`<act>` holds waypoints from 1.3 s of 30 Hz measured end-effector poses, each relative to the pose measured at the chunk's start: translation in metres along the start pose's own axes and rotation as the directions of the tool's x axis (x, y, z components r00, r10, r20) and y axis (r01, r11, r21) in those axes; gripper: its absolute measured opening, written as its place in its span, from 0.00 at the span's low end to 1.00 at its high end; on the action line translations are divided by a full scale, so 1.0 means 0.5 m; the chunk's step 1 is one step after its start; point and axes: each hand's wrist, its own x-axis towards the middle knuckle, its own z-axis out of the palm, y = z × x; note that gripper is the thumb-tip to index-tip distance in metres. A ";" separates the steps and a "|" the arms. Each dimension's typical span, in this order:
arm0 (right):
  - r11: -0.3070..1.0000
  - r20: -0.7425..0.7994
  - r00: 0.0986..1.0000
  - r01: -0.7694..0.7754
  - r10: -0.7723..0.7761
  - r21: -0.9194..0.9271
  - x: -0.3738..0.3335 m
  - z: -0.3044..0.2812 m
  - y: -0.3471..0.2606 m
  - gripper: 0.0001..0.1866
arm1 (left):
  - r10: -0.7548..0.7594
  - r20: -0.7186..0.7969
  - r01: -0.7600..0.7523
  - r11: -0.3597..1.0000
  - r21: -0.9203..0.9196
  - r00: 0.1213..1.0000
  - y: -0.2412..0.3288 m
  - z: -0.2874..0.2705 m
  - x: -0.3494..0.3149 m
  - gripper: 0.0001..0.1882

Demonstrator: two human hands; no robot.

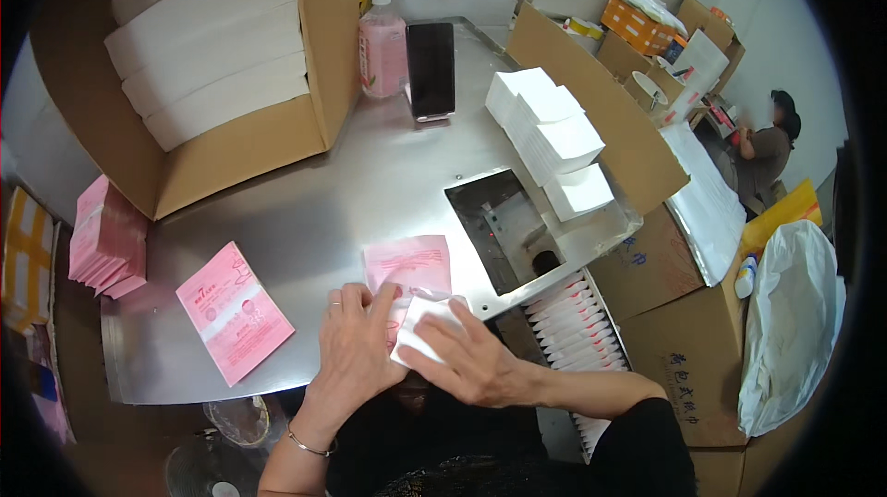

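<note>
Near the front edge of the steel table, a pink printed plastic bag (420,260) lies under my hands. My left hand (356,340), with a ring and a bracelet, bends its fingers over the bag's near part and pinches it. In my right hand (473,363) is a small stack of white folded paper napkins (418,338), tilted against the bag's near end; whether its edge is inside the bag I cannot tell. To the left lies a flat stack of pink bags (236,314) with a pale band across it.
A cardboard box (245,169) of white napkin stacks stands back left, beside piled pink bags (109,238). Behind are a pink bottle (382,49) and a phone (431,72). Right are napkin piles (547,132), a rectangular table opening (499,229) and filled packets (575,317). A person (771,146) sits far right.
</note>
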 end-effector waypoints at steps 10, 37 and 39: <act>0.787 0.053 0.785 -0.617 0.617 -0.021 -0.003 0.075 0.278 0.19 | 0.063 -0.009 -0.064 0.998 -0.028 0.998 -0.003 -0.015 -0.048 0.33; 0.522 -0.436 0.603 -0.798 0.669 -0.302 -0.128 -0.107 0.351 0.11 | -0.159 -0.296 0.233 0.944 0.233 0.942 -0.154 -0.094 -0.079 0.08; 0.532 -0.530 0.591 -0.799 0.609 -0.279 -0.129 -0.113 0.345 0.16 | -0.038 -0.283 0.080 0.987 0.139 0.958 -0.046 -0.074 -0.042 0.15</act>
